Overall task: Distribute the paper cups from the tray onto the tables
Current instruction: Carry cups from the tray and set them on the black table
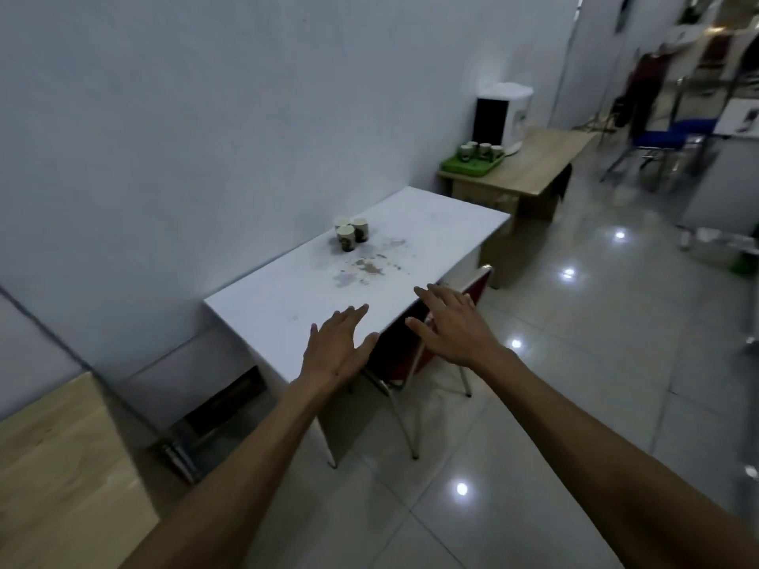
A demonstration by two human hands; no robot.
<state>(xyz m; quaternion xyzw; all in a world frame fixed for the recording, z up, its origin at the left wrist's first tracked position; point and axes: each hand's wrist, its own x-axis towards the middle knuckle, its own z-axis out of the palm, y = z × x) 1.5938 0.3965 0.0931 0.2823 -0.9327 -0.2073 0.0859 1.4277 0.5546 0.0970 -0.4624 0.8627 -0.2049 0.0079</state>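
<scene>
Beyond both hands stood a white table (431, 223), stained mid-top, with three paper cups (351, 233) clustered upright, touching, near the wall. Farther off, a wooden table (534, 166) bore a green tray (454, 165) holding four more cups (481, 150). Left hand (333, 350) and right hand (454, 324) hovered, fingers spread, holding nothing.

Both hands empty above the white table; cups on two tables.
Left hand (339, 347) and right hand (454, 326) were extended with fingers straight. Three paper cups (351, 233) stood clustered on the stained white table (431, 227). Further cups (480, 151) sat in a green tray (454, 166) on the wooden table (534, 166) beyond.
</scene>
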